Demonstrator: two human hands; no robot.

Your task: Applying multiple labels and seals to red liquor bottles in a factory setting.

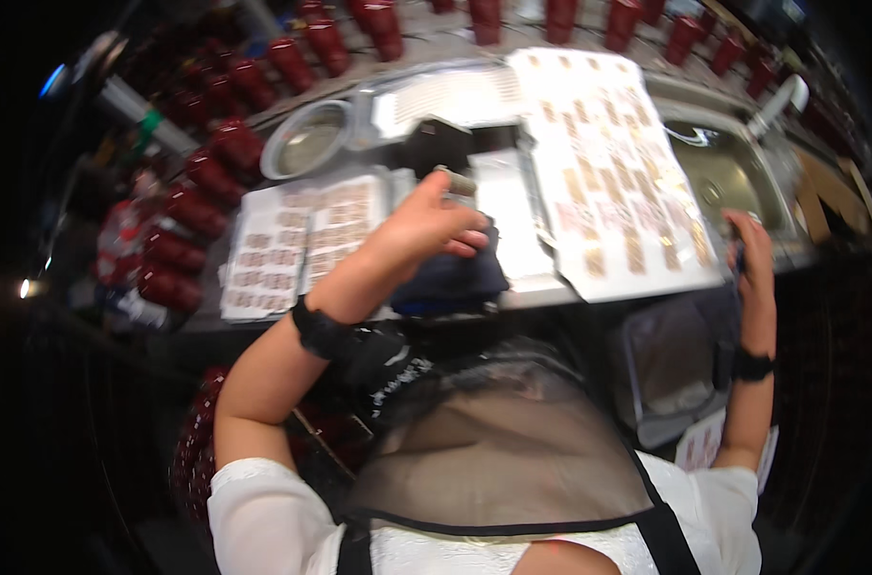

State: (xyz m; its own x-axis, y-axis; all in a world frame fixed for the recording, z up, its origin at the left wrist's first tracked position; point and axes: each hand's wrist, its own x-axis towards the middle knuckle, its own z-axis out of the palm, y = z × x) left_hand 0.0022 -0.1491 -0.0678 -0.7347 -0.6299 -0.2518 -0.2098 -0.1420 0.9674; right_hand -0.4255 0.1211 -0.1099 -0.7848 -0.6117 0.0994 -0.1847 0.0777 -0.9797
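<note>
Item one, as I log it from my end: a small grey-green cylinder, apparently pinched at the fingertips of the left hand, above a dark folded cloth on the counter. Long axis: roughly crosswise, right end slightly lower; which end is its front, I cannot tell. Item two: right hand, fingers bent, beside the sink; grip unclear to me. Progress, my judgement: strips laid out in rows on a white sheet; cylinder not set down; remainder indeterminable.
</note>
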